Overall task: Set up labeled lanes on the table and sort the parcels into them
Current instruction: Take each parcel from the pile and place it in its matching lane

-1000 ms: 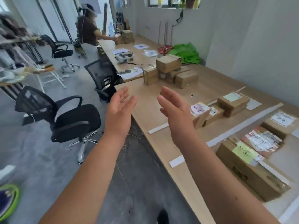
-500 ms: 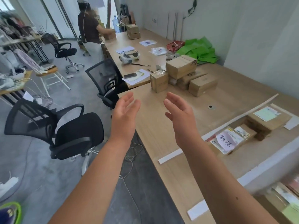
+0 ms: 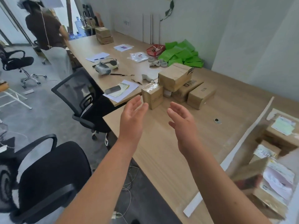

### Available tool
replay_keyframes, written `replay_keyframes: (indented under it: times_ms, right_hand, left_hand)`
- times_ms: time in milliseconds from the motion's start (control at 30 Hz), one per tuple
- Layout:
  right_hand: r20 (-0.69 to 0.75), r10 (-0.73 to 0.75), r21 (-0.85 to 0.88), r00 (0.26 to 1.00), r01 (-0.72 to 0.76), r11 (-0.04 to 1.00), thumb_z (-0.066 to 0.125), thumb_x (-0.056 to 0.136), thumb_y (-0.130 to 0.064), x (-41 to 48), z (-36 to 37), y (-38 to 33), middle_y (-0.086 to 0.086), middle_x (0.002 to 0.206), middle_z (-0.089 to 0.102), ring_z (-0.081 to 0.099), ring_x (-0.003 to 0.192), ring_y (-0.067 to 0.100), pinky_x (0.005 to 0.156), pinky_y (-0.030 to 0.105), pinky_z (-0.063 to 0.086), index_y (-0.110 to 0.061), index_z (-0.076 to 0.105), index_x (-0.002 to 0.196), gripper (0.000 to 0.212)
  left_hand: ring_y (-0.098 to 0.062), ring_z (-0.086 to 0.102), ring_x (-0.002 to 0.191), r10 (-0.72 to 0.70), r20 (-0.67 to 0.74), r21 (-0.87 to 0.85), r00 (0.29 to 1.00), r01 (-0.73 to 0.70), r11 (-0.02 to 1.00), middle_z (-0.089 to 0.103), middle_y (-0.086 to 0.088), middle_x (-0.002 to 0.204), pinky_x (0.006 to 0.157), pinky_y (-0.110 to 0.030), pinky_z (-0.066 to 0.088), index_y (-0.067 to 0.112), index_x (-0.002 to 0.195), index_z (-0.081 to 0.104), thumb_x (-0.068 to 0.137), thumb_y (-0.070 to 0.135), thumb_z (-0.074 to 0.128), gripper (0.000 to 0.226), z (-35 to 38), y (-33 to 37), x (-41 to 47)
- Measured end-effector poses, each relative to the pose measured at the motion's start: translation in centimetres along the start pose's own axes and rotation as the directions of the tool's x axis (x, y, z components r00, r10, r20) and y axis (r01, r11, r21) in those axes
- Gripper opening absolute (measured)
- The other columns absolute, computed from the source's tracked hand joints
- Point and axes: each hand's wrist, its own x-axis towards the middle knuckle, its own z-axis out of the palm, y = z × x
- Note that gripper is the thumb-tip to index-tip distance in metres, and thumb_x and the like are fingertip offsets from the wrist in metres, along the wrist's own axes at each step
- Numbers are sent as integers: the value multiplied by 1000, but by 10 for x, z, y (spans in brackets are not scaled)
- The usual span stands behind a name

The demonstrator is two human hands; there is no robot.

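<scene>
My left hand (image 3: 131, 117) and my right hand (image 3: 182, 125) are raised above the wooden table (image 3: 161, 151), palms facing each other, fingers straight, holding nothing. Just beyond them stands a small taped parcel (image 3: 152, 97) beside a pile of brown cardboard parcels (image 3: 179, 80), with a long one (image 3: 201, 96) lying on the pile's right. A white tape strip (image 3: 242, 141) runs across the table as a lane line. Right of it lie labelled parcels (image 3: 282, 131), blurred at the frame edge.
Black mesh office chairs (image 3: 77, 97) stand along the table's left edge. Farther along the table lie papers, a phone, a headset (image 3: 106, 66), a red basket and green bags (image 3: 182, 54). A person (image 3: 47, 34) stands at the far end. Cables trail on the floor.
The view has swung left and toward the parcel pile, which is now closer. The sorted lanes have slid to the right edge. Both hands stay raised and empty.
</scene>
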Motion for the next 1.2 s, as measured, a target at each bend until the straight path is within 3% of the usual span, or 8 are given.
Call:
replay_keyframes:
  times_ms: [167, 400, 533, 667, 833, 1000, 1100, 1200]
  right_hand:
    - [-74, 7, -3, 997, -7, 1000, 72, 100, -24, 58, 60, 6, -12, 136, 68, 64, 124, 6, 112, 43, 52, -25, 66, 140, 40]
    - [-98, 30, -21, 995, -32, 999, 73, 99, -26, 138, 96, 12, -11, 136, 67, 62, 129, 9, 112, 41, 51, -26, 65, 140, 42]
    - [-54, 78, -9, 996, -78, 997, 76, 84, -41, 179, 103, 21, -10, 140, 62, 59, 134, 11, 111, 39, 49, -29, 61, 144, 63]
    - [-73, 155, 27, 985, -153, 988, 78, 91, -38, 216, 100, 36, -2, 148, 57, 56, 136, 13, 117, 46, 45, -30, 58, 147, 61]
    - [-133, 258, 92, 957, -247, 964, 74, 98, -33, 264, 102, 59, 1, 149, 56, 60, 121, 8, 108, 44, 48, -27, 54, 150, 56]
    - [-202, 327, 147, 923, -301, 942, 72, 100, -33, 318, 118, 85, -2, 147, 57, 59, 118, 8, 104, 41, 48, -27, 50, 155, 59]
    - [-259, 383, 183, 886, -345, 921, 71, 101, -32, 347, 137, 102, -3, 142, 57, 58, 105, 1, 94, 37, 49, -26, 48, 156, 60]
    - [-316, 467, 241, 826, -407, 881, 72, 100, -34, 380, 155, 122, 1, 152, 54, 56, 116, 14, 107, 42, 48, -25, 45, 159, 65]
  left_hand:
    - [-1, 55, 135, -38, 80, 21, 996, 37, 999, 58, 15, 146, 120, -44, 44, 39, 141, 60, 102, 38, 70, 41, -25, 0, 87]
    - [-3, 57, 135, -89, 132, 58, 987, 82, 995, 61, 14, 144, 119, -44, 45, 46, 132, 62, 95, 42, 73, 38, -25, -13, 186]
    - [-1, 58, 133, -103, 115, 91, 988, 93, 992, 62, 17, 140, 118, -41, 46, 50, 121, 63, 83, 49, 70, 39, -14, -24, 229]
    - [-3, 54, 138, -148, 123, 145, 981, 129, 981, 61, 14, 144, 120, -41, 43, 42, 135, 63, 98, 39, 73, 38, -4, -47, 271]
    - [-7, 55, 137, -206, 136, 192, 969, 178, 965, 61, 11, 144, 113, -33, 45, 34, 143, 61, 101, 34, 71, 43, 5, -71, 325]
    - [-8, 54, 134, -263, 176, 276, 949, 209, 938, 57, 11, 144, 92, -19, 41, 32, 145, 59, 100, 33, 73, 48, 9, -97, 394]
    - [-9, 54, 133, -293, 224, 349, 930, 204, 915, 56, 8, 145, 93, -21, 41, 28, 148, 57, 99, 31, 74, 52, 12, -117, 442]
    - [-9, 54, 132, -326, 272, 421, 906, 192, 886, 55, 6, 147, 94, -22, 43, 29, 150, 54, 99, 35, 73, 54, 16, -138, 487]
